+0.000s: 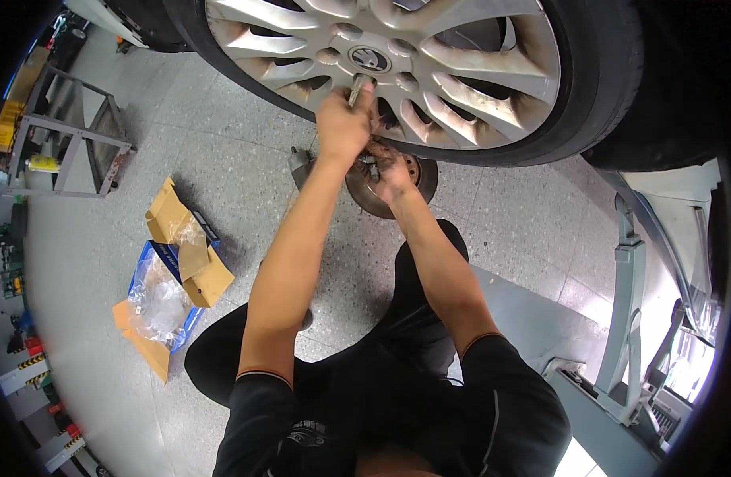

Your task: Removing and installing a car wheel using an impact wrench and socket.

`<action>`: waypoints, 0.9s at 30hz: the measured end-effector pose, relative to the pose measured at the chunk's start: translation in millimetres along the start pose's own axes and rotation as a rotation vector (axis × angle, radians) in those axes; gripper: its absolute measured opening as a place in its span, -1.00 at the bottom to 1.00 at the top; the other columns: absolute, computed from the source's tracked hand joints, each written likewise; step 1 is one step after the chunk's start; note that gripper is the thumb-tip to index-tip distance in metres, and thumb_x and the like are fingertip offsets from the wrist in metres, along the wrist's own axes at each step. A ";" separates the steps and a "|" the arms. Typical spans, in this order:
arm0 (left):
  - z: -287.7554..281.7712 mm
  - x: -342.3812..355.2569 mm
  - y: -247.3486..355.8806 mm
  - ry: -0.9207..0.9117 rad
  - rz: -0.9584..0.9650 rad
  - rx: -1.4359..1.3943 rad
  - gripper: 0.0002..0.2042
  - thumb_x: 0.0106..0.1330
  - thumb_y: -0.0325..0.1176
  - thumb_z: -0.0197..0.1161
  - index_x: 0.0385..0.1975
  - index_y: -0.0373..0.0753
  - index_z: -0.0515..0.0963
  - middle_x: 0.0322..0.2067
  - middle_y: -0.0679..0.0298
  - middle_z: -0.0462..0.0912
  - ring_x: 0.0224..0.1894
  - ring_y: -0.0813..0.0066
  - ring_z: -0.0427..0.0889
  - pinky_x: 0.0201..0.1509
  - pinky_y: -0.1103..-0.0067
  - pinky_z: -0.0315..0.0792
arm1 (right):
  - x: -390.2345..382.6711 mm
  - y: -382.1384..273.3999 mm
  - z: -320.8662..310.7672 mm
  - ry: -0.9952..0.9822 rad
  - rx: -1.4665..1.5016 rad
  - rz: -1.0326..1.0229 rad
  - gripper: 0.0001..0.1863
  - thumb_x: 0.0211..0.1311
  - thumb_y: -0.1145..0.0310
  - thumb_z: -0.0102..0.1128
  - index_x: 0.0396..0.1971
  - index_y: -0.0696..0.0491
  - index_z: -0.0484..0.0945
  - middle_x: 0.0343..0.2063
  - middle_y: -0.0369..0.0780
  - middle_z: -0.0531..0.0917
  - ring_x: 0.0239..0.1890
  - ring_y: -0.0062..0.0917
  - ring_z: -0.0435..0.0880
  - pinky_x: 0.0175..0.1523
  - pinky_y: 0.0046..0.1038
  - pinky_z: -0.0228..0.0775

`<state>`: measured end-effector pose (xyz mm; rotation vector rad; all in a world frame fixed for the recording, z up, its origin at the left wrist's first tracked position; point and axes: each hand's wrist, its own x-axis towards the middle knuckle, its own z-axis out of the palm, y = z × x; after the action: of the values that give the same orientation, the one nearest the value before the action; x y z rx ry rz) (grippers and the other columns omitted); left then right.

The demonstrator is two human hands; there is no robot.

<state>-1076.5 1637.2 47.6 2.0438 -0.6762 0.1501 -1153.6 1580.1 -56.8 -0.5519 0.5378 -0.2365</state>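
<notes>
A silver alloy wheel (488, 70) with a black tyre (608, 87) fills the top of the head view. My left hand (343, 127) is closed round a short, bright metal socket (359, 89), which it holds up to the lowest bolt hole below the centre cap (369, 59). Just below the rim, my right hand (391, 172) is curled round several small dark metal pieces that look like wheel bolts (372, 165); its fingertips are dirty and partly hidden. Under that hand a brake disc (426, 183) lies on the floor.
An opened blue and brown cardboard box (213, 278) with clear plastic bags (160, 302) lies left of my knees. A grey metal part (300, 163) sits beside the disc. A grey frame trolley (79, 131) stands far left, and a grey lift arm (626, 294) rises at right.
</notes>
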 end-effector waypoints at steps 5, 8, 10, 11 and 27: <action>3.4 -5.7 -4.3 0.072 0.115 0.336 -0.67 0.24 -0.19 0.17 -0.28 -0.32 0.28 -0.64 -0.05 0.53 -0.50 -0.14 0.57 -0.43 0.20 0.44 | -1.1 -3.9 3.9 -0.009 0.052 0.025 -0.90 0.27 0.32 0.07 -0.28 -0.01 0.49 -0.44 -0.31 0.59 -0.49 -0.60 0.55 -0.42 -0.59 0.35; -7.5 -22.6 -13.4 0.055 0.110 0.182 -0.70 0.21 -0.25 0.20 -0.30 -0.39 0.37 -0.51 -0.09 0.56 -0.49 -0.03 0.58 -0.44 0.23 0.42 | 1.0 -6.1 2.4 0.017 0.122 0.062 -0.89 0.28 0.29 0.08 -0.31 -0.01 0.47 -0.46 -0.31 0.56 -0.49 -0.61 0.53 -0.52 -0.64 0.28; -22.0 -41.9 -24.2 0.084 0.164 0.110 -0.68 0.21 -0.22 0.21 -0.30 -0.41 0.40 -0.55 -0.05 0.56 -0.56 0.05 0.59 -0.50 0.29 0.41 | 1.2 -7.1 1.9 -0.069 0.207 0.068 -0.89 0.27 0.28 0.10 -0.32 -0.01 0.47 -0.47 -0.32 0.54 -0.51 -0.62 0.51 -0.55 -0.65 0.25; -30.3 -54.3 -30.5 -0.074 -0.078 -0.094 -0.66 0.20 -0.17 0.25 -0.38 -0.39 0.43 -0.63 0.08 0.52 -0.64 0.25 0.52 -0.58 0.41 0.35 | 1.3 -7.7 2.1 -0.112 0.277 0.019 -0.88 0.26 0.27 0.12 -0.33 -0.01 0.46 -0.48 -0.32 0.53 -0.52 -0.63 0.49 -0.58 -0.66 0.21; -35.7 -87.1 -73.7 -0.272 -0.445 -0.394 -0.62 0.22 -0.19 0.27 -0.21 -0.42 0.41 -0.61 0.33 0.46 -0.67 0.64 0.37 -0.63 0.68 0.23 | -7.0 1.7 19.5 0.001 -0.372 -0.252 -0.71 0.16 0.23 0.28 -0.36 0.09 0.39 -0.55 -0.36 0.45 -0.58 -0.76 0.35 -0.58 -0.66 0.12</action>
<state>-1105.8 1731.3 -20.2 1.7909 -0.3597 -0.4902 -1148.7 1592.4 -40.8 -0.9838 0.5152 -0.3789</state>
